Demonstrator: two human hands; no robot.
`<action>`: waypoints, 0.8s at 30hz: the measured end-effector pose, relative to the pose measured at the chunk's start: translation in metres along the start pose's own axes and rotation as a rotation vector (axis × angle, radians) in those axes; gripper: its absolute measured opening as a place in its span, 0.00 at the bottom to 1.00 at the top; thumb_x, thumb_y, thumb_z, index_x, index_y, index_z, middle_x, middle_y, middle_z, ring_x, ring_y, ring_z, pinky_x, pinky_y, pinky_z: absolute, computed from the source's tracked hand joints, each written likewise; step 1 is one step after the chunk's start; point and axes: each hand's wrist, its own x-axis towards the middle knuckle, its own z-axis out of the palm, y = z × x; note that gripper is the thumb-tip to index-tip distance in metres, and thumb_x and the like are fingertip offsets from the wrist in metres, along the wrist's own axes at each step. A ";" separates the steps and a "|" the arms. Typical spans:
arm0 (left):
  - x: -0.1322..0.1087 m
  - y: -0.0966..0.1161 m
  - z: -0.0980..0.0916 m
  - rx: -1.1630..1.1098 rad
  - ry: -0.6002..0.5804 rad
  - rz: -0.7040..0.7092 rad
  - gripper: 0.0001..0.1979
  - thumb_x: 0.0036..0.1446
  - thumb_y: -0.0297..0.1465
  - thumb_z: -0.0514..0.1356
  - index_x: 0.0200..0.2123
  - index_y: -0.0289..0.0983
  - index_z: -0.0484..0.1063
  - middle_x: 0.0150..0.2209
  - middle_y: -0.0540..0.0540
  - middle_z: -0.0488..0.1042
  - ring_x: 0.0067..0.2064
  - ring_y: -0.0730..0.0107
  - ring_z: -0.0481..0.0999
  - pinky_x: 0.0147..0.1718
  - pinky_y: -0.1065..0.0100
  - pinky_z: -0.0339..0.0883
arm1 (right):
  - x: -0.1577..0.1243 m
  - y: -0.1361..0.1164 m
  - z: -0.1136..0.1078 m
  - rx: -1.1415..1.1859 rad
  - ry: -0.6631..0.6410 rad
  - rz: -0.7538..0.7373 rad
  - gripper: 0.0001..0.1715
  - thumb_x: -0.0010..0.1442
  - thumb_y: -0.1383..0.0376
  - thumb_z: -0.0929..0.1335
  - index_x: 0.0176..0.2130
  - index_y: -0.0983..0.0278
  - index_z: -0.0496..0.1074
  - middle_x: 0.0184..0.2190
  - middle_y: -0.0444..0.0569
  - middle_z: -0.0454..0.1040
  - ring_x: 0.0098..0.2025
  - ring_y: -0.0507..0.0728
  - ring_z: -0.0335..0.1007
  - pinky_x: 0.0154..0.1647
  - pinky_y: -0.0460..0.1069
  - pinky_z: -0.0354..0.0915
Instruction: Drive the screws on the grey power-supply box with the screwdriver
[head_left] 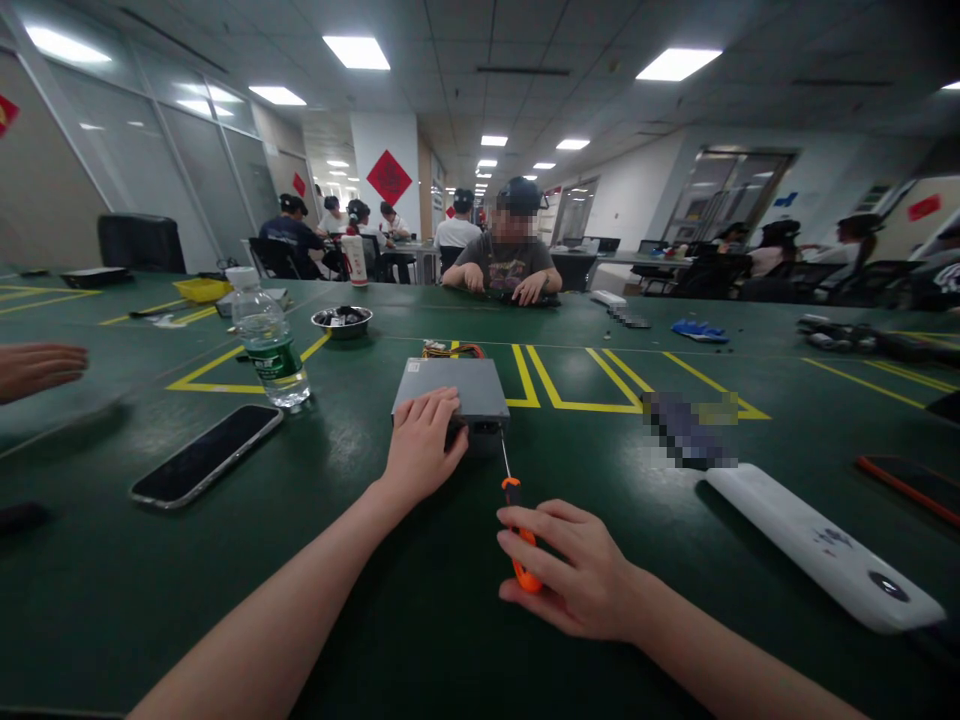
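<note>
Nearest me, my right hand (577, 575) is curled around the orange handle of the screwdriver (517, 540). Its long axis runs straight away from me, with the tip at the near face of the grey metal box (457, 388). Just ahead and to the left, my left hand (421, 445) lies spread, palm down, on the box's near edge. The box sits mid-bench (585, 450), with a water bottle (270, 345) beyond to its left.
</note>
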 end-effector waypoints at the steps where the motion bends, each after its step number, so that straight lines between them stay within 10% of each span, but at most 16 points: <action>1: 0.000 0.000 0.000 0.000 -0.001 0.000 0.12 0.55 0.31 0.54 0.45 0.40 0.64 0.53 0.45 0.69 0.55 0.59 0.65 0.52 0.56 0.54 | -0.002 0.001 0.001 0.022 0.034 0.033 0.15 0.62 0.62 0.64 0.47 0.68 0.61 0.42 0.59 0.73 0.39 0.57 0.73 0.36 0.51 0.69; 24: 0.000 -0.001 0.001 0.015 0.015 0.008 0.12 0.55 0.31 0.55 0.45 0.39 0.64 0.52 0.45 0.70 0.54 0.60 0.66 0.51 0.57 0.55 | -0.004 0.004 -0.003 0.184 0.002 0.110 0.22 0.61 0.56 0.62 0.50 0.67 0.59 0.45 0.60 0.70 0.48 0.60 0.69 0.43 0.55 0.67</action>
